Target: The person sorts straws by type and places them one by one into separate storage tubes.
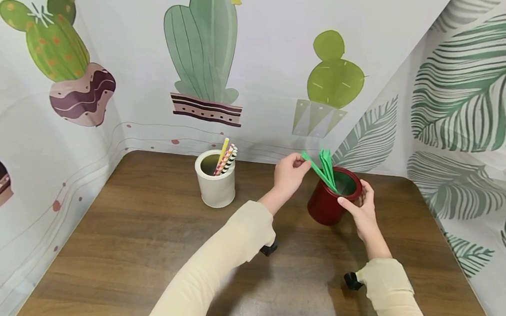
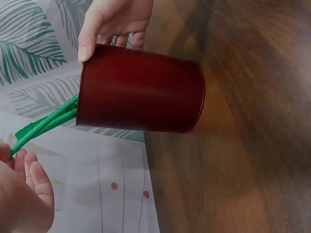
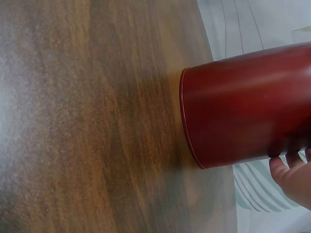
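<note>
A dark red cylindrical holder (image 1: 327, 204) stands on the wooden table. Several slender green sticks (image 1: 326, 164), straw-like, lean out of its top. My left hand (image 1: 288, 173) pinches the upper end of one green stick (image 2: 43, 127), whose lower end is inside the holder. On the holder's right side my right hand (image 1: 363, 213) grips it near the rim, the thumb in front and the fingers around the far side. Seen from the right wrist, the fingers (image 3: 286, 170) touch the red wall. How deep the sticks reach is hidden.
To the left stands a cream cylindrical holder (image 1: 217, 190) with several striped straws (image 1: 226, 159) in it. The brown table (image 1: 136, 248) meets a wall cloth (image 1: 269, 79) printed with cacti and leaves. Both wrists carry small black devices (image 1: 352, 281).
</note>
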Tool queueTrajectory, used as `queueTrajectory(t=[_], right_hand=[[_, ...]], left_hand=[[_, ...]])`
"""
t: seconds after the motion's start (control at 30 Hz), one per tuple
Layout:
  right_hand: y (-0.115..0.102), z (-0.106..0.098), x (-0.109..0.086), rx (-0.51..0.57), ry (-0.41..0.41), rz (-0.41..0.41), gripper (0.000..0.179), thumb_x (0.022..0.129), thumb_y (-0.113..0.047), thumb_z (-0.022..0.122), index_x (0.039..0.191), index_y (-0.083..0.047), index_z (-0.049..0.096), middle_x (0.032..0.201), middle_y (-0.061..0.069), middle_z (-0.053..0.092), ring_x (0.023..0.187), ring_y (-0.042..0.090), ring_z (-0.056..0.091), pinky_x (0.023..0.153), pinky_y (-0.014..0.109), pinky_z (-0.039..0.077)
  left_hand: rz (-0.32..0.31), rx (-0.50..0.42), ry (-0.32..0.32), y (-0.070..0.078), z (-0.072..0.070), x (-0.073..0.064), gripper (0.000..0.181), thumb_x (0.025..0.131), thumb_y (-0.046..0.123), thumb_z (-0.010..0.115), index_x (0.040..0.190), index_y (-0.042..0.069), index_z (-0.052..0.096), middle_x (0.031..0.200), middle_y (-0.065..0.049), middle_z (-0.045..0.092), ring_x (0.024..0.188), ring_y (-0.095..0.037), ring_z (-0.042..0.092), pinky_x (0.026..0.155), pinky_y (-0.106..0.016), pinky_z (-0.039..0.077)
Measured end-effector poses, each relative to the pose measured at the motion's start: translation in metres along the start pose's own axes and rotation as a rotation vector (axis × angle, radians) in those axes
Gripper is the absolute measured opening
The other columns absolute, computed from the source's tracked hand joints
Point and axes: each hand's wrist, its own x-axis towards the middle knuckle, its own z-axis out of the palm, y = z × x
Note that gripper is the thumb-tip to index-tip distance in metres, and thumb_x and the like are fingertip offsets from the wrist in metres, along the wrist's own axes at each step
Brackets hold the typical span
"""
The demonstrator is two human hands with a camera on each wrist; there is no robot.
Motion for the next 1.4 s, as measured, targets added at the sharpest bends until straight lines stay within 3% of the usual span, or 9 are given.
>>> queueTrajectory(t=[0.17,0.4,0.7,0.93,1.13,1.4], right_hand=[[0.000,0.000,0.000,0.007,0.004,-0.004,0.075,0.078,0.002,0.060,0.136,-0.012,0.015,0.135,0.009,0.025,0.122,0.020,0.026,0.087,0.008,0.029],[0.000,-0.001,0.001,-0.014,0.003,0.016,0.076,0.079,0.002,0.060,0.137,-0.012,0.014,0.137,0.009,0.023,0.124,0.021,0.024,0.087,0.008,0.028],[-0.002,0.000,-0.001,0.003,-0.006,0.010,0.075,0.079,0.000,0.060,0.137,-0.012,0.013,0.134,0.005,0.026,0.125,0.018,0.025,0.097,0.015,0.026],[-0.002,0.001,-0.001,0.025,0.002,-0.003,0.074,0.079,0.001,0.060,0.136,-0.010,0.015,0.131,0.005,0.029,0.122,0.018,0.027,0.092,0.013,0.027],[-0.002,0.001,-0.002,0.013,-0.004,-0.001,0.074,0.079,-0.001,0.060,0.136,-0.012,0.015,0.132,0.005,0.028,0.123,0.020,0.025,0.093,0.015,0.027],[-0.002,0.001,-0.002,-0.003,0.000,0.003,0.074,0.079,0.000,0.060,0.136,-0.013,0.015,0.134,0.006,0.026,0.123,0.019,0.026,0.097,0.019,0.025]], left_hand=[[-0.023,0.013,-0.023,-0.003,0.008,-0.005,0.015,0.083,0.026,0.059,0.087,0.013,0.064,0.081,0.000,0.066,0.076,-0.009,0.058,0.065,-0.020,0.041],[0.006,0.042,-0.033,-0.002,0.016,-0.011,0.014,0.082,0.025,0.060,0.087,0.013,0.065,0.081,0.001,0.068,0.078,-0.008,0.061,0.067,-0.018,0.043],[0.013,0.107,-0.045,0.000,0.032,-0.018,0.012,0.082,0.025,0.060,0.086,0.015,0.066,0.079,0.004,0.068,0.076,-0.006,0.062,0.066,-0.018,0.043],[-0.032,0.125,-0.058,0.000,0.041,-0.023,0.012,0.082,0.027,0.060,0.087,0.018,0.066,0.078,0.006,0.066,0.075,-0.005,0.059,0.064,-0.018,0.041],[-0.041,0.107,-0.063,-0.004,0.042,-0.025,0.013,0.082,0.026,0.061,0.089,0.016,0.064,0.080,0.004,0.066,0.076,-0.007,0.060,0.064,-0.019,0.043],[-0.071,0.049,-0.066,-0.024,0.033,-0.025,0.020,0.080,0.023,0.063,0.096,0.011,0.061,0.084,0.001,0.066,0.076,-0.011,0.062,0.065,-0.021,0.043]])
